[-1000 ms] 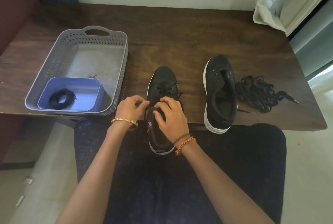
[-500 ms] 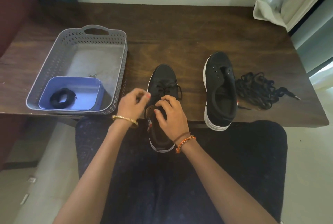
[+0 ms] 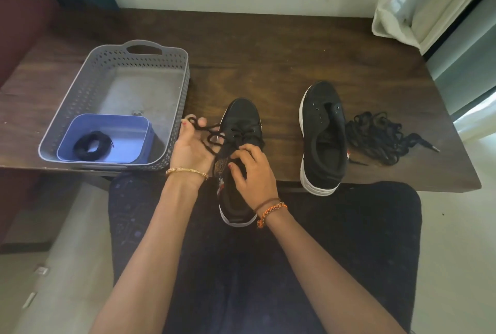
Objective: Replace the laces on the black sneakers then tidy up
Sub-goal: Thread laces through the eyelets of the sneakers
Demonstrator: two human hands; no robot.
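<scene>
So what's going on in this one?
A seated person is working the lace on one black sneaker at the table edge. The left hand holds the lace out sideways; the right hand holds the shoe's tongue area. The other sneaker sits unlaced beside a loose lace pile.

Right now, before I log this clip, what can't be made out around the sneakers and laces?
- Head view: the eyelets of the near sneaker nearest the person are hidden by the right hand.
- The lace end is hidden inside the left hand; its fingers cover it.
- The coiled lace in the blue tub is too dark and small to tell its ends.
- Pile of laces: too tangled to count.
</scene>
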